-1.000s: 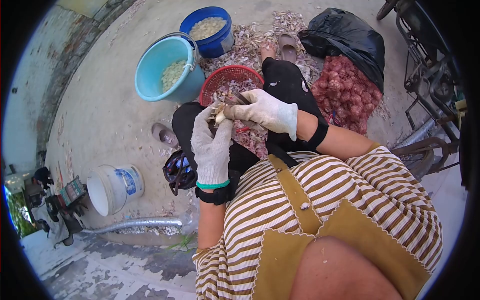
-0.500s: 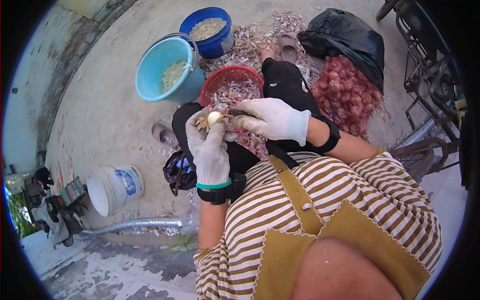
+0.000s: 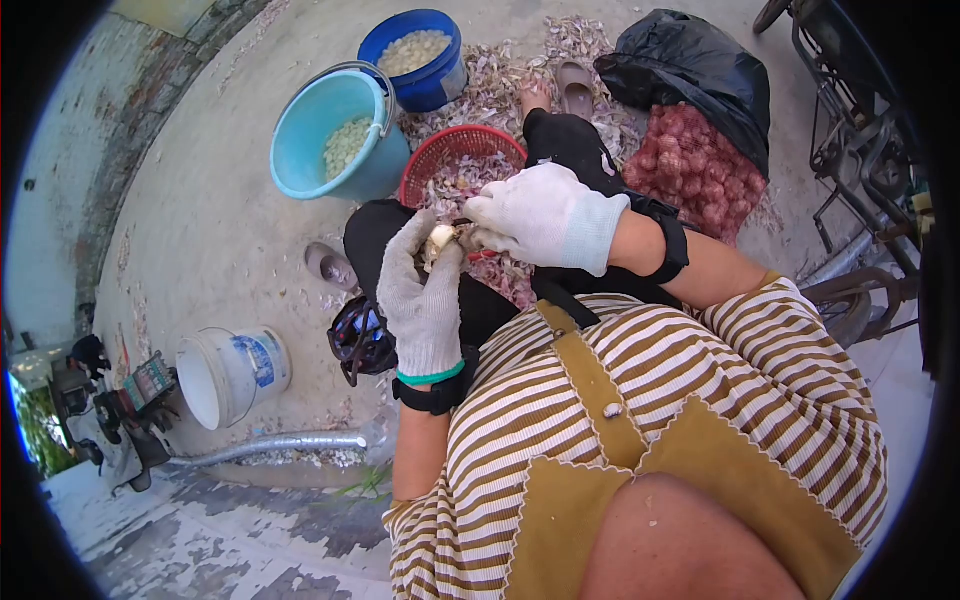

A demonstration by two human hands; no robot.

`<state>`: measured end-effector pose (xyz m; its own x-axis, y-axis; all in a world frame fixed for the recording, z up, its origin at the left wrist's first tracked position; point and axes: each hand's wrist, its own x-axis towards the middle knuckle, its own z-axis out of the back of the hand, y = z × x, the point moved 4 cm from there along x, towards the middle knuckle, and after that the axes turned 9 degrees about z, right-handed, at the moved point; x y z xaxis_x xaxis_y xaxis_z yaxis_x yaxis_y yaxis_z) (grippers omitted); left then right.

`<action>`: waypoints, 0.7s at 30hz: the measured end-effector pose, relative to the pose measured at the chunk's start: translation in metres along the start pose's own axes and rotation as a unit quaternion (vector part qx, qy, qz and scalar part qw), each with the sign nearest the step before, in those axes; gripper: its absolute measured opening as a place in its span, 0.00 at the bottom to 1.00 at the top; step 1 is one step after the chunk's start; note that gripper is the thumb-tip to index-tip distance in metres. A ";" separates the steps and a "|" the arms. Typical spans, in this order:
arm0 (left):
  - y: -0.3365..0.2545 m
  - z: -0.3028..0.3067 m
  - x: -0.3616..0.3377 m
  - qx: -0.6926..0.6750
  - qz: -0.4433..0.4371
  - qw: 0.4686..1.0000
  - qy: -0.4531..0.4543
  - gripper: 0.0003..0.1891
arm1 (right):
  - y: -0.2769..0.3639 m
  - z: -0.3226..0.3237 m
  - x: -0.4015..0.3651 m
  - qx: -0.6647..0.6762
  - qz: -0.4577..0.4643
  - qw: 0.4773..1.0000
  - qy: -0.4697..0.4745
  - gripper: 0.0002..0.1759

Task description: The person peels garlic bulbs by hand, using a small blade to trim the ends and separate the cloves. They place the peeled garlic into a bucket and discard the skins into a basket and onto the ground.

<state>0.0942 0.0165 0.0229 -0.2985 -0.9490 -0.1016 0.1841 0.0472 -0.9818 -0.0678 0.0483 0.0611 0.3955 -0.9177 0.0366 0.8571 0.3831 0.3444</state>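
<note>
- Red basket [image 3: 422, 165]: 1 o'clock from the garlic [image 3: 441, 237].
- Right hand [image 3: 548, 214]: 2 o'clock from it, fingers curled; grip unclear.
- Left hand [image 3: 422, 300]: below, pinching it.
- Garlic: between the hands, long axis roughly 7-to-1, pale side toward 1.

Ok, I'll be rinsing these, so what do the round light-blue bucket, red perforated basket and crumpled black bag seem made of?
The light-blue bucket looks like smooth moulded plastic, evenly coloured with a rounded rim. The red basket seems satin plastic, with regular holes. The black bag looks like thin plastic film, with shiny creases.
</note>
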 end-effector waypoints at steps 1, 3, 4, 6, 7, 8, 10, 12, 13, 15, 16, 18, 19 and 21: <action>-0.001 0.001 -0.001 0.008 0.004 1.000 -0.014 0.19 | 0.000 0.000 0.000 -0.010 0.011 1.000 0.014 0.14; -0.003 0.002 -0.003 0.034 -0.004 0.999 -0.019 0.19 | -0.002 0.001 0.001 -0.004 0.024 1.000 0.018 0.14; -0.004 0.003 -0.004 0.060 -0.011 0.998 -0.023 0.19 | -0.002 0.001 0.001 0.001 0.036 0.999 0.023 0.14; -0.007 0.004 -0.008 0.039 0.005 0.999 -0.003 0.19 | -0.003 0.005 0.001 0.011 0.051 0.998 0.036 0.14; -0.009 0.004 -0.009 0.018 0.022 0.999 0.015 0.19 | -0.002 0.006 0.002 0.020 0.067 0.996 0.049 0.14; -0.012 0.006 -0.011 0.018 0.023 0.999 0.015 0.19 | -0.004 0.006 0.001 0.021 0.066 0.996 0.050 0.14; -0.017 0.006 -0.014 -0.020 0.069 0.996 0.057 0.19 | -0.005 0.007 0.000 0.052 0.088 0.993 0.054 0.14; -0.021 0.008 -0.015 -0.029 0.080 0.994 0.070 0.19 | -0.005 0.008 0.000 0.062 0.090 0.992 0.060 0.14; -0.022 0.008 -0.015 -0.038 0.089 0.992 0.084 0.19 | -0.005 0.008 0.000 0.070 0.093 0.991 0.065 0.14; -0.023 0.008 -0.015 -0.042 0.096 0.990 0.090 0.19 | -0.005 0.010 -0.001 0.081 0.092 0.990 0.062 0.14; -0.023 0.008 -0.015 -0.045 0.102 0.989 0.095 0.18 | -0.005 0.010 -0.002 0.092 0.092 0.990 0.059 0.14; -0.022 0.011 -0.015 -0.085 0.115 0.983 0.116 0.18 | -0.004 0.012 -0.003 0.126 0.104 0.985 0.047 0.13; -0.021 0.010 -0.014 -0.126 0.128 0.974 0.137 0.17 | -0.005 0.014 -0.004 0.160 0.116 0.980 0.034 0.12; -0.016 0.008 -0.012 -0.174 0.124 0.965 0.151 0.16 | -0.009 0.013 -0.003 0.246 0.115 0.962 0.038 0.13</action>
<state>0.1022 0.0250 0.0414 -0.5541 -0.7640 -0.3305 -0.0253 0.4123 -0.9107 -0.0812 0.0465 0.0701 0.5949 -0.7971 0.1033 0.4912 0.4623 0.7383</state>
